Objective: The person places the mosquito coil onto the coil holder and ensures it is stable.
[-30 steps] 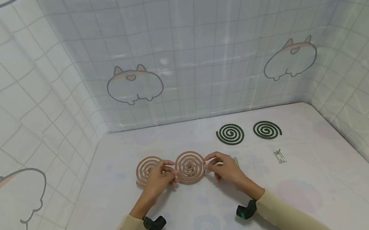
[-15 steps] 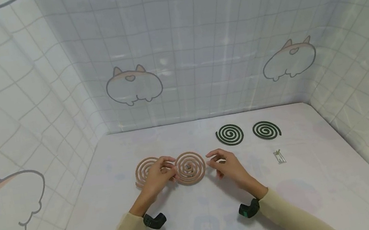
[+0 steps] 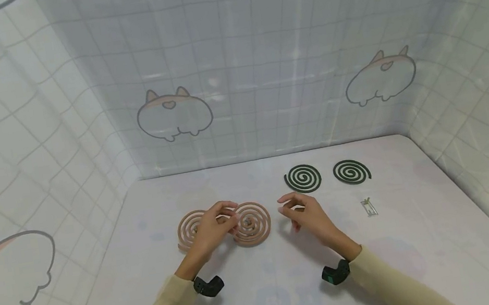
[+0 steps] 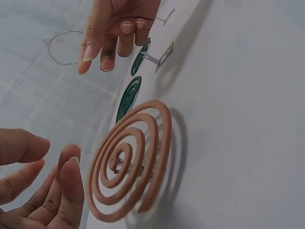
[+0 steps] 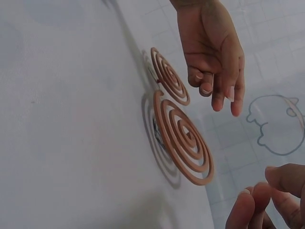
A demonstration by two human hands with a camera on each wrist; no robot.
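Two brown mosquito coils sit raised on small metal stands, side by side. My left hand (image 3: 212, 228) hovers over the gap between the left coil (image 3: 181, 231) and the right coil (image 3: 265, 226), hiding part of both in the head view. Its fingers are loosely bent, thumb and fingertips apart, with nothing between them. To the right of the right coil is my right hand (image 3: 307, 217), also loosely bent and holding nothing. In the left wrist view a metal stand (image 4: 164, 58) with an upright prong lies below the right hand, which hides it from the head camera.
Two dark green mosquito coils (image 3: 302, 178) lie flat at the back right of the white table (image 3: 267, 275). Another metal stand (image 3: 369, 207) lies in front of the farther-right green coil. A cloth wall (image 3: 268, 117) with a grid and animal drawings encloses the back and sides.
Both hands have let go of the right brown coil's edges. The right hand has drawn away to the right; the left has risen slightly over the coil, which stays in place.
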